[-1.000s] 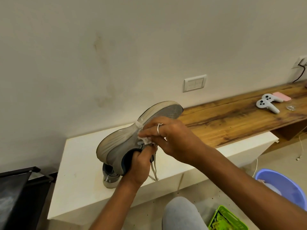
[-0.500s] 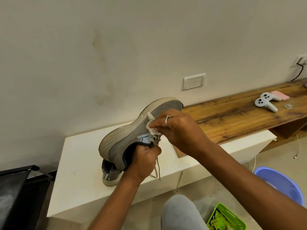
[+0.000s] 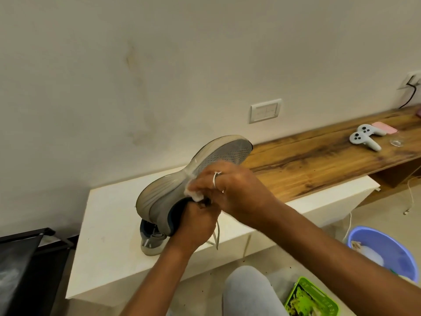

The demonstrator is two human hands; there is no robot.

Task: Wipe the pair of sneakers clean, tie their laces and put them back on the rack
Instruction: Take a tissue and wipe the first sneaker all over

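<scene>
Pale floor lies nearest, with a knee [image 3: 248, 290] in grey cloth at the bottom edge. A green basket [image 3: 320, 291] sits just to its right, and a blue tub [image 3: 397, 252] further right holds something white. At the left edge stands a black rack [image 3: 20, 256].

Above the knee both arms reach forward. The left hand [image 3: 197, 224] grips the grey sneaker [image 3: 218, 156] at its heel opening, fingers curled tight round the collar. The shoe hangs in the air over the white table [image 3: 107, 215], its sole turned up toward the wall and its toe pointing away to the right. A loose lace [image 3: 217, 233] dangles from under this hand past the table's front edge.

The right hand [image 3: 239, 190], a ring on one finger, lies just above the left and touches it. Its fingers are bunched narrow, pinching a small white wipe [image 3: 194, 194] against the sneaker's side near the midsole. The fingertips are blurred, so I cannot tell which of them press the wipe.

Directly below the held shoe the second sneaker [image 3: 151, 241] rests on the table, mostly hidden, only one end showing. Beyond, a wooden ledge [image 3: 319, 165] runs right along the wall, carrying two pale controllers [image 3: 364, 139] and a flat pink object [image 3: 385, 128]. A switch plate [image 3: 265, 110] sits on the wall above it.
</scene>
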